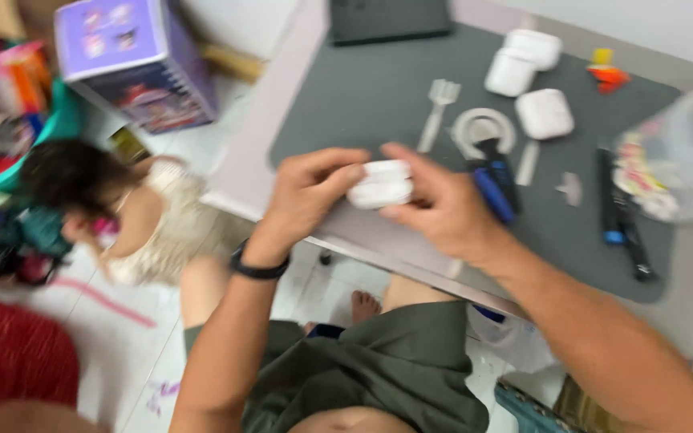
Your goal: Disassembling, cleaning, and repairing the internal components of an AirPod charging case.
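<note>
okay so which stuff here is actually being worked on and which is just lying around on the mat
In hand:
small white rounded plastic case, gripped by left hand and right hand

Lying about:
three similar white cases
white plastic fork
grey ring
blue-handled tool
purple box

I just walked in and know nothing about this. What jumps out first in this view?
Both hands, the left hand and the right hand, grip a small white case at the near edge of a dark grey mat. Farther back on the mat lie three similar white cases and a pale ring-shaped part. A purple box stands on the floor to the left.
</note>
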